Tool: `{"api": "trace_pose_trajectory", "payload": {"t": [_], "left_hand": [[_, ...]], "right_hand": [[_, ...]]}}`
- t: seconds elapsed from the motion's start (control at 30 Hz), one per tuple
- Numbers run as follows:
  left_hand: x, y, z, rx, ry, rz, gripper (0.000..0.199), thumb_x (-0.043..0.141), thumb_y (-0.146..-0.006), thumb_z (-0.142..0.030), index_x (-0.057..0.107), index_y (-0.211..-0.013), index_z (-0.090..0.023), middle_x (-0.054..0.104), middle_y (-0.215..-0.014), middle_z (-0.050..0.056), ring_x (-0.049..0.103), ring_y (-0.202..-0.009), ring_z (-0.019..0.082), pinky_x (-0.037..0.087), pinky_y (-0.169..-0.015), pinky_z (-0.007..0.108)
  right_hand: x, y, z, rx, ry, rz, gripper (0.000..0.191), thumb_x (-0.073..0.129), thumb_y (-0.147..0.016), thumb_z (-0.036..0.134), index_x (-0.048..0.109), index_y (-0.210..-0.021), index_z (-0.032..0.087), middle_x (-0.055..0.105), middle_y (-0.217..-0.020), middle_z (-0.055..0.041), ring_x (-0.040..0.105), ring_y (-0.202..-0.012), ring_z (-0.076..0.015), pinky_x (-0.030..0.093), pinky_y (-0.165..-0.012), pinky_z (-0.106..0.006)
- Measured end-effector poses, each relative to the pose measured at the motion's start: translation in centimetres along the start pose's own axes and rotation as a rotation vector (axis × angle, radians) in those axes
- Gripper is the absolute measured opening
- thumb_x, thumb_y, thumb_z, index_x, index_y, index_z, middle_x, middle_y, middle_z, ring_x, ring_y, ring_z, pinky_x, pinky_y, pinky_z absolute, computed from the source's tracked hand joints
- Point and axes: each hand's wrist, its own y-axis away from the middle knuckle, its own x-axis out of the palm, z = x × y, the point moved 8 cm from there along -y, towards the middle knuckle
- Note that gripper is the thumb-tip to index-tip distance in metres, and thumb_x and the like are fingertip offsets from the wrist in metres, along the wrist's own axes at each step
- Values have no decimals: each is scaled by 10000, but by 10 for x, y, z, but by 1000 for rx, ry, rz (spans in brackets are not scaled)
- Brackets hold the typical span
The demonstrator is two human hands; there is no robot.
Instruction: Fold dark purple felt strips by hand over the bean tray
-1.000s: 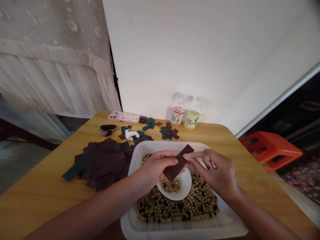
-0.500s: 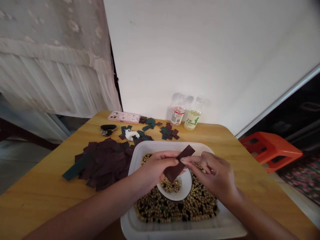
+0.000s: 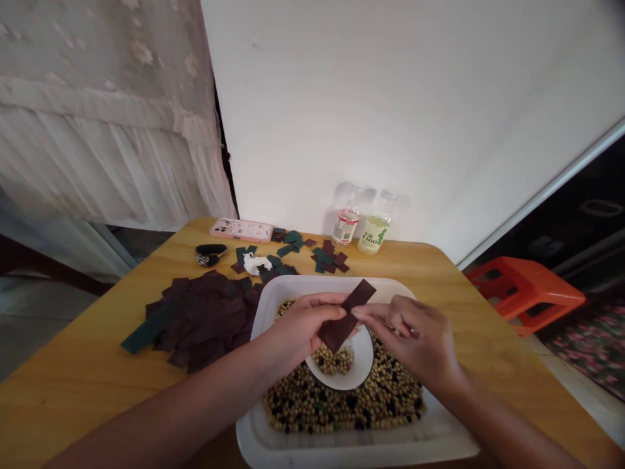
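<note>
Left fingers [image 3: 322, 303] pinching dark strip [image 3: 336, 332], right fingers [image 3: 405, 319] curled tighter than before, touching it, above white bowl [image 3: 365, 361]

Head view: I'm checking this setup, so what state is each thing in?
left hand, pinching the dark strip
right hand, fingertip against the strip
dark strip, held tilted above the bowl
white bowl, part-filled with beans
white tray, filled with mixed beans
phone, lying flat, pink case
red-label bottle, upright
green-label bottle, upright

A home, with a curtain [image 3: 102, 124] and plastic stool [image 3: 525, 294].
</note>
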Motion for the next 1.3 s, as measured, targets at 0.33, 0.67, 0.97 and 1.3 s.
{"api": "trace_pose_trajectory", "payload": {"t": [0.33, 0.67, 0.97, 1.3], "left_hand": [[2, 1, 4, -35, -20, 65, 216, 573, -693, -98, 665, -886, -127, 688, -866, 100, 641, -834, 202, 473, -778, 317], [6, 4, 9, -107, -49, 85, 225, 547, -686, -81, 659, -878, -118, 684, -884, 112, 645, -836, 215, 484, -710, 282], [-26, 2, -24, 207, 30, -271, 199, 522, -719, -78, 644, -868, -128, 677, -923, 91, 619, -883, 182, 459, -782, 271], [-28, 5, -28, 234, 56, -305, 280, 522, -752, -158, 572, -1025, -195, 643, -1009, 64, 615, -866, 178, 476, -724, 278]], "right_hand": [[-4, -2, -5, 15, -16, -23, 446, 604, -755, 103, 229, -538, 208, 465, -475, 54, 679, -717, -178, 384, -407, -175], [-9, -4, -10, 65, -29, -87, 461, 608, -756, 132, 220, -522, 213, 411, -453, 51, 677, -724, -206, 365, -398, -183], [37, -1, -14, 137, -82, 423, 391, 584, -775, 220, 254, -565, 217, 583, -591, 36, 643, -666, -163, 411, -514, -215], [25, 4, -64, 462, 708, 567, 218, 350, -884, 385, 452, -835, 199, 632, -678, -50, 606, -608, -227, 330, -474, -263]]}}
